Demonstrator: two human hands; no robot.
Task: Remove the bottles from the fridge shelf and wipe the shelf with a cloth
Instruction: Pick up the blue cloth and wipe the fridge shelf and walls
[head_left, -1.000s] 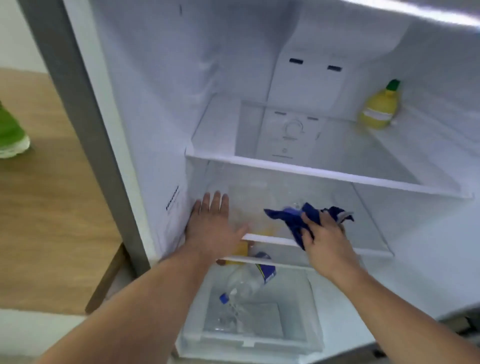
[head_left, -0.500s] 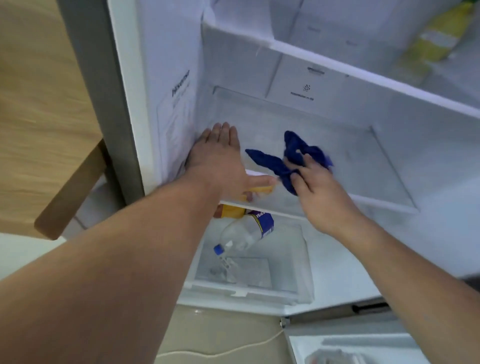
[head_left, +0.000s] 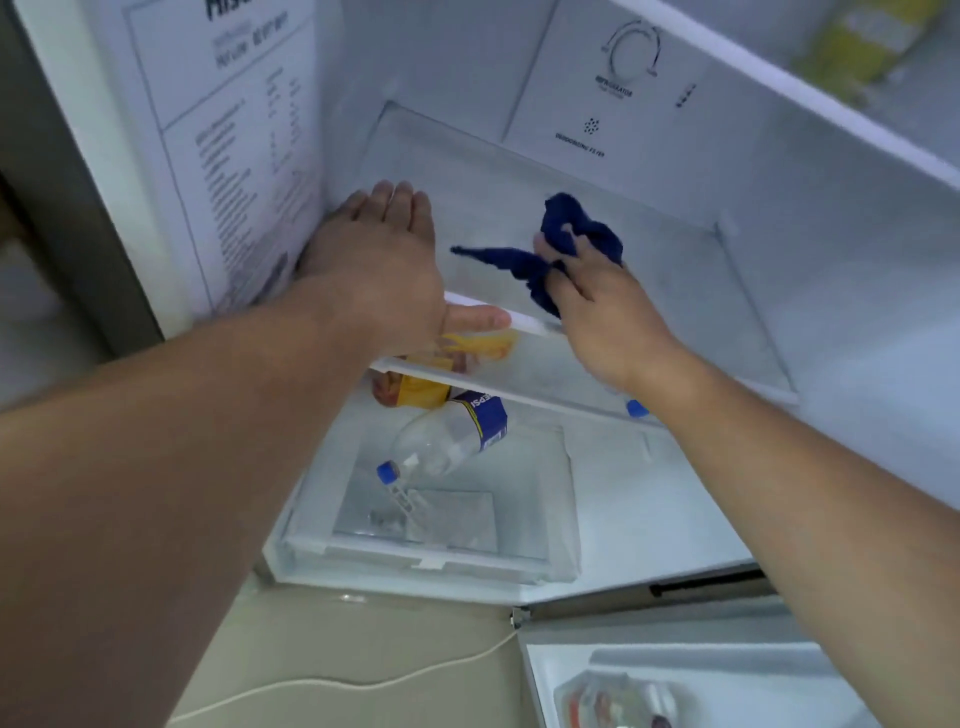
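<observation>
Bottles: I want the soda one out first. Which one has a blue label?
The clear bottle lying in the bottom drawer, blue cap toward the front. The orange bottle behind it and the yellow bottle up top show no blue.

Domestic kitchen. Evidence: an open household fridge (head_left: 857, 322) with glass shelf (head_left: 675, 291), temperature dial (head_left: 631, 52) on the rear panel, clear drawer (head_left: 395, 558) holding a soft-drink bottle (head_left: 441, 447), and beige floor (head_left: 337, 639) with a white cord (head_left: 363, 682).

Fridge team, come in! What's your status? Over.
Left hand rests flat on glass shelf. Right hand grips blue cloth on it. No bottles on that shelf; Pepsi bottle lies in drawer below.
</observation>
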